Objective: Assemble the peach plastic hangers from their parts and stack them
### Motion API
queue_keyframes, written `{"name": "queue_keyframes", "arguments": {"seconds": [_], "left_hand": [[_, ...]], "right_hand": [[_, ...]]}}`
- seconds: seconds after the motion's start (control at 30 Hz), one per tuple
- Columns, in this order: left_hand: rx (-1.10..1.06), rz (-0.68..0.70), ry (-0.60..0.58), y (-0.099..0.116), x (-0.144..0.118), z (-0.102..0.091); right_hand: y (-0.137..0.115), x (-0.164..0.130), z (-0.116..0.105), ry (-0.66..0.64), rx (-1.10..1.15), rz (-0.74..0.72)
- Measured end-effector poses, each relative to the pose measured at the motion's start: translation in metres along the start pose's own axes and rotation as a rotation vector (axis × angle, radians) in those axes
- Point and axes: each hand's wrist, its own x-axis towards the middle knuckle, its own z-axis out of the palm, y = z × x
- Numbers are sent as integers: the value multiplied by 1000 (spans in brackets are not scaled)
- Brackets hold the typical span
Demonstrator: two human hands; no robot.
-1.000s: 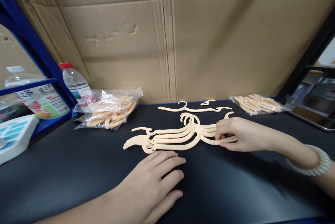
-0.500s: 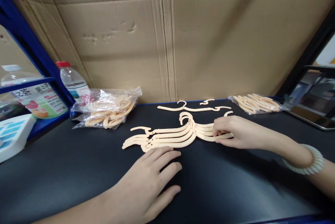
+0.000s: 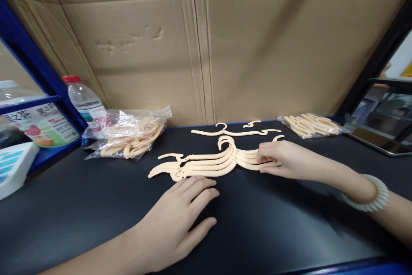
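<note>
Several cream folding clothes hangers (image 3: 212, 166) lie nested together on the black tabletop (image 3: 277, 232), their hooks bunched at the middle. My right hand (image 3: 280, 159) is at their right-hand arms, with thumb and fingers closed around them; the hangers' right ends are partly hidden behind it. My left hand (image 3: 183, 210) rests palm down just in front of the left-hand arms, fingers spread and holding nothing. Its fingertips come close to the nearest hanger, and I cannot tell whether they touch it. Behind the group lies a single hanger (image 3: 240, 133), with a small loose hanger piece (image 3: 252, 124) beyond it.
Clear bags of folded hangers lie at the left (image 3: 128, 135) and the right (image 3: 310, 125). A red-capped bottle (image 3: 84, 99) stands behind the left bag. At the left edge is a white tray with blue parts (image 3: 17, 165). A cardboard wall (image 3: 257, 52) closes off the back.
The view has shifted slightly, so everything sits a little further left. Both hands keep nearly the same places relative to the hangers, and the right one stays closed on them.
</note>
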Motion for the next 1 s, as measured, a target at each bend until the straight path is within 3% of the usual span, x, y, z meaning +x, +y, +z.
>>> {"name": "queue_keyframes", "arguments": {"seconds": [0.3,0.63,0.87,1.0], "left_hand": [[16,-2,86,0,0,3],[-1,-10,76,-1,1,3],[-80,33,38,-1,2,0],[-114,28,21,-1,1,-1]], "right_hand": [[15,-2,-9,-27,-39,5],[19,-1,-7,24,5,19],[23,-1,-11,282,126,107],[36,3,-13,379,7,168]]}}
